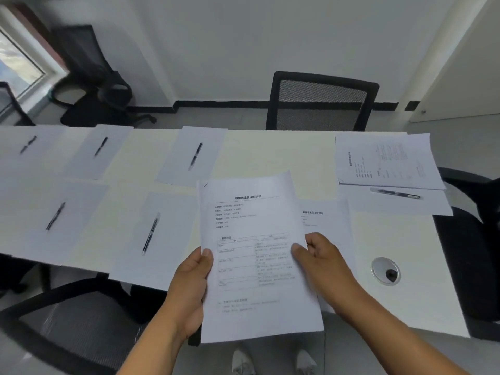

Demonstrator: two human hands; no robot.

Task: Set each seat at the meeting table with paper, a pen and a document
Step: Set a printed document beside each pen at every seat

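Closest to my view, both hands grip one printed document (257, 255) above the near table edge: my left hand (190, 288) pinches its left margin with the thumb on top, and my right hand (322, 257) clamps the right margin the same way. Beneath it spreads the white meeting table (400, 244). Across from me stands a black mesh chair (320, 102). At the right end seat, a printed document (384, 161) lies on a blank sheet (359, 203), with a pen (395, 193) just beside it. Another printed sheet (327, 220) lies flat under my right hand. Five blank sheets to the left each carry one pen, such as the near one (150, 234). A round cable grommet (385, 270) sits near the right edge.
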